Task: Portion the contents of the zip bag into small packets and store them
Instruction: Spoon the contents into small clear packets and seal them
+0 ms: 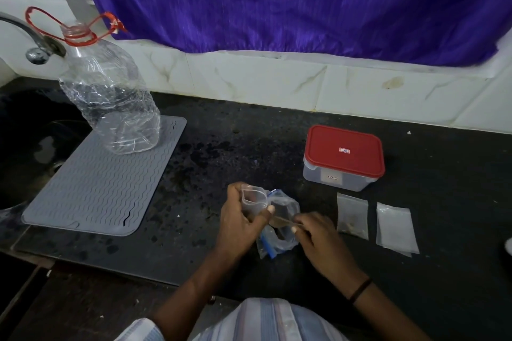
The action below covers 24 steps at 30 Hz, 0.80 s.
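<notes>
I see L hand (238,219) gripping small packet (253,199), mouth open, just above zip bag (279,230) on counter (249,133). R hand (318,235) pinches thin stick (282,220) by bag. Two packets (352,215) flat, lidded box (343,156) behind.

Landmark: red-lidded container (343,156), one, on the dark counter (249,130).
Small packets lying flat: two, just in front of the container; one (352,215) holds a little dark matter, the other (396,227), to its right, looks clear.
Small packets in hand: one (252,201), front-left of the container.
Zip bags: one (279,225), crumpled, with a blue strip, front-left of the container.
Hands: two, left hand (239,223) and right hand (318,235).
Clear plastic bottles: one (110,94), far left of the container.
Grey ribbed mats: one (97,185).
Taps: one (30,36).
Purple curtains: one (277,0).
</notes>
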{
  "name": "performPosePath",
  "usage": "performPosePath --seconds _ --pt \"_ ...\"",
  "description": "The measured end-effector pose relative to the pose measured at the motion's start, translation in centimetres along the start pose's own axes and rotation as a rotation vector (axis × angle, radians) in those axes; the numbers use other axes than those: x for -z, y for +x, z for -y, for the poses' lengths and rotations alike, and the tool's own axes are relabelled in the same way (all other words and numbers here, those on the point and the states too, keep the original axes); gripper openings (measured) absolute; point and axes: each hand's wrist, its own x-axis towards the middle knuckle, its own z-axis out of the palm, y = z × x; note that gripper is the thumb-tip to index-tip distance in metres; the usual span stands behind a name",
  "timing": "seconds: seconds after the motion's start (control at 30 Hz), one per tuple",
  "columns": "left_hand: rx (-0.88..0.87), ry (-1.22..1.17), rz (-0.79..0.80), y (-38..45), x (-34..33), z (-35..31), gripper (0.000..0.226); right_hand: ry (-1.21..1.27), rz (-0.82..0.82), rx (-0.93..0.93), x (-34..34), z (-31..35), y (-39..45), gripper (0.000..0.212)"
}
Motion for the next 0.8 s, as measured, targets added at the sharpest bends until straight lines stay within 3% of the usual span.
performPosePath --seconds 0.1,0.23,0.33,0.47,0.6,0.73,0.8 --pt "-0.034 0.025 0.026 0.2 -0.4 0.1 0.048 -0.095 -0.153 0.073 0.2 0.1 -0.2 0.035" --pt "-0.06 0.112 0.074 0.3 -1.3 -0.3 0.053 0.182 -0.216 0.113 2.6 2.0 0.4 0.044" --pt "-0.075 0.185 0.108 0.5 -2.5 -1.1 0.053 0.378 -0.167 0.102 3.9 3.8 1.3 0.039" --pt "-0.081 0.197 0.138 1.0 -3.5 -2.1 0.051 0.619 -0.149 0.001 4.3 4.5 2.5 0.005" --pt "-0.104 0.104 0.183 1.2 -3.8 -2.3 0.053 0.818 -0.243 -0.054 4.6 4.3 2.4 0.004" --pt "-0.15 -0.033 0.141 1.1 -4.9 -3.0 0.021 0.876 -0.346 -0.07 4.7 3.7 2.1 0.009" --pt "-0.131 -0.056 0.079 1.0 -5.7 -3.2 0.021 0.907 -0.4 -0.101 4.7 3.2 2.1 0.01"
